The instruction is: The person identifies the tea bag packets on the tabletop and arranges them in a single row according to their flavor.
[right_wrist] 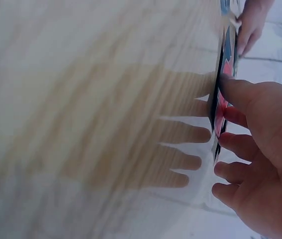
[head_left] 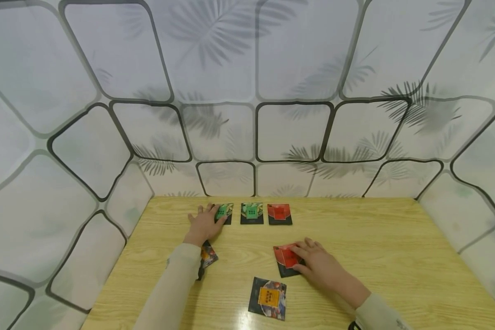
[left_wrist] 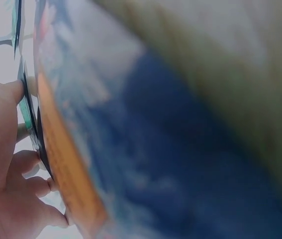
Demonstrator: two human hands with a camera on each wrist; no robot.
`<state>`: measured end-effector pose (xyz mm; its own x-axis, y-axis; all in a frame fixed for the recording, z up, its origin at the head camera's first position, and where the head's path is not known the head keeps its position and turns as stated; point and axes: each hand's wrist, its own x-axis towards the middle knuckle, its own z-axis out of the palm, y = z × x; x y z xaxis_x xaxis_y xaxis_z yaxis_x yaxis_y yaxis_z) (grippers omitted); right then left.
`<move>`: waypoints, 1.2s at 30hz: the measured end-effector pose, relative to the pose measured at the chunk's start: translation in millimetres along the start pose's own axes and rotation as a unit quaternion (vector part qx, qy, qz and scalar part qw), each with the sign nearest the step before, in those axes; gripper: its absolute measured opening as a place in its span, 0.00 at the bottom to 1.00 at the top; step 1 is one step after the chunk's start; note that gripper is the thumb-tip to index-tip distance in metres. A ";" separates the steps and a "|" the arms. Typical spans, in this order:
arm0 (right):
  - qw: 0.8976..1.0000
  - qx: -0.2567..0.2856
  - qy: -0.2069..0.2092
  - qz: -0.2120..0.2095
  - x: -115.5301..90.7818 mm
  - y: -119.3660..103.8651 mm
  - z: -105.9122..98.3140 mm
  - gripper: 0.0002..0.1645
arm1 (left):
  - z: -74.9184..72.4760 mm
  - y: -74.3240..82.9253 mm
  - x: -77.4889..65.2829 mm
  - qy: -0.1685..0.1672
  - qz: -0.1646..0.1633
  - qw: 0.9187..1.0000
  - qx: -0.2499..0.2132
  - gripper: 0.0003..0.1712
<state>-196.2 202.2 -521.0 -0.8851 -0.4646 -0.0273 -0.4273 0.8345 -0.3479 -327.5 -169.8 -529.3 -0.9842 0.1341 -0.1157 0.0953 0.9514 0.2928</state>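
My left hand (head_left: 205, 224) lies with fingers spread over the left edge of a flat green-labelled packet (head_left: 224, 212), its thumb on the lower right part. Beside it stand a second green-labelled packet (head_left: 251, 212) and a red packet (head_left: 279, 213), in one row. Nearer, the fingers and thumb of my right hand (head_left: 319, 266) rest on the right side of another red packet (head_left: 286, 260), which sits slightly turned on the table. In the right wrist view, that hand's thumb and index finger touch the red packet (right_wrist: 220, 117), the other fingers loosely extended.
An orange-labelled packet (head_left: 268, 298) lies near the table's front. Another orange-labelled packet (head_left: 208, 255) is partly hidden by my left sleeve and looms large in the left wrist view. The wood-grain table (head_left: 346, 229) meets patterned walls (head_left: 293, 133) at the back and sides.
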 end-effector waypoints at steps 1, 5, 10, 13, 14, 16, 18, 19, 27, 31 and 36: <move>1.000 -0.001 0.003 0.000 -0.2 2.3 -1.0 0.33 | 0.1 -0.2 0.2 0.000 0.000 1.000 0.001 0.41; 1.000 -0.002 0.010 0.010 -0.5 10.8 -4.4 0.33 | -0.2 -0.3 0.7 -0.001 0.000 1.000 0.003 0.41; 1.000 -0.008 0.012 0.025 1.4 20.2 -7.0 0.32 | -1.2 -0.1 0.5 -0.003 -0.001 1.000 0.000 0.42; 0.999 -0.003 0.008 0.037 1.6 24.5 -9.5 0.32 | -1.1 -0.1 0.5 -0.005 -0.003 1.000 0.001 0.41; 0.999 -0.002 0.008 0.042 1.6 26.0 -10.4 0.32 | -0.9 -0.2 0.5 -0.005 -0.003 1.000 0.002 0.41; 0.999 0.001 0.010 0.052 1.0 28.7 -12.3 0.32 | -0.5 -0.2 0.6 -0.004 -0.003 1.000 0.002 0.41; 0.999 -0.004 0.016 0.052 0.5 31.5 -14.1 0.32 | -0.1 -0.1 0.6 -0.003 -0.003 1.000 0.002 0.41; 0.998 -0.005 0.019 0.054 0.3 33.0 -14.8 0.32 | 0.1 -0.1 0.6 -0.002 -0.002 1.000 0.001 0.41; 0.997 -0.024 0.051 0.050 2.3 47.0 -18.2 0.31 | -0.3 0.4 -0.1 -0.001 -0.002 1.000 0.002 0.41; 0.997 -0.029 0.053 0.052 4.5 51.7 -19.3 0.32 | -0.2 0.2 -0.5 0.000 -0.002 1.000 0.000 0.41; 0.997 -0.015 0.060 0.054 7.7 55.2 -21.6 0.32 | 0.6 0.1 0.0 0.002 -0.002 1.000 -0.001 0.41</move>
<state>-230.6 251.1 -520.2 -0.9412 -0.3342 0.0489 -0.3316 0.8870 -0.3213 -327.4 -169.5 -529.8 -0.9852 0.1292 -0.1128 0.0911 0.9513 0.2945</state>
